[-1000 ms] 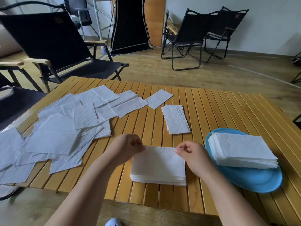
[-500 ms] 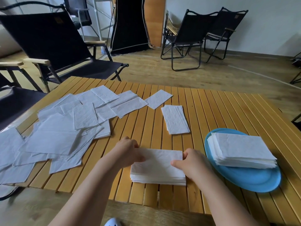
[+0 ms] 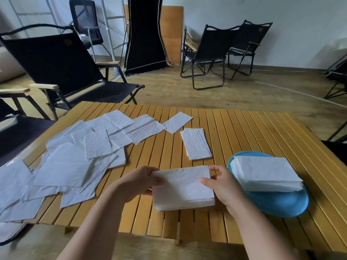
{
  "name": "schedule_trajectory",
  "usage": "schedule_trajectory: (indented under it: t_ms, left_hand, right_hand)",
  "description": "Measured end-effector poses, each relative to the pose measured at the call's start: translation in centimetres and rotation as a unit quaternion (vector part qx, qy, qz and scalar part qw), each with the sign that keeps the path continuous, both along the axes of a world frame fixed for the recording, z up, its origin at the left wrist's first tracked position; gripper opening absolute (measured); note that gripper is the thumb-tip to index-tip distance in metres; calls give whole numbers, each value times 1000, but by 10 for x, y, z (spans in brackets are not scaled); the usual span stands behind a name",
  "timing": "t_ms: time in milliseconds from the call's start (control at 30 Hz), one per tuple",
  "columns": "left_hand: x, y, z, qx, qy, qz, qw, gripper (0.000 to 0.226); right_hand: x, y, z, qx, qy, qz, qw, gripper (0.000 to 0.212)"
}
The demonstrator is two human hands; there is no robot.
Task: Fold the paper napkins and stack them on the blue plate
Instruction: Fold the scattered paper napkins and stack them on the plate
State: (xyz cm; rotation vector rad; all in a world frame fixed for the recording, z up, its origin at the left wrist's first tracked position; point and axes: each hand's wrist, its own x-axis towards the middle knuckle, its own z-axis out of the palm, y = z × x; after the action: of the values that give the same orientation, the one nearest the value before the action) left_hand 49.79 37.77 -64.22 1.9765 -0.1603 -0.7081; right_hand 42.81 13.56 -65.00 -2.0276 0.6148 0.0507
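Both hands grip a napkin stack point(image 3: 183, 188) just left of the plate point(image 3: 277, 205): left hand point(image 3: 138, 182) pinching its left edge, right hand point(image 3: 222, 184) its right

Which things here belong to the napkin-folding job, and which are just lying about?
Part of the job:
- left hand and right hand, gripping the napkin stack
- blue plate with a folded pile
- loose napkins
- small pile
- slatted table

Just lying about:
- folding chairs
- black panel
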Motion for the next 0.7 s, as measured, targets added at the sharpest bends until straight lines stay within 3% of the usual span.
schedule_trajectory:
  t_ms: [100, 233, 467, 700]
  left_hand:
    - [0, -31, 17, -129, 61, 1, 990, 24]
    - [11, -95, 42, -174, 46, -29, 983, 34]
    - [16, -211, 59, -146, -73, -10, 987, 37]
    - [13, -253, 33, -78, -121, -7, 989, 28]
  right_hand:
    - [-4, -25, 20, 27, -58, -53, 997, 46]
    - [-9, -74, 45, 39, -126, -135, 982, 44]
    - [-24, -158, 64, -42, -150, -198, 968, 46]
    - [-26, -202, 36, -96, -123, -197, 968, 43]
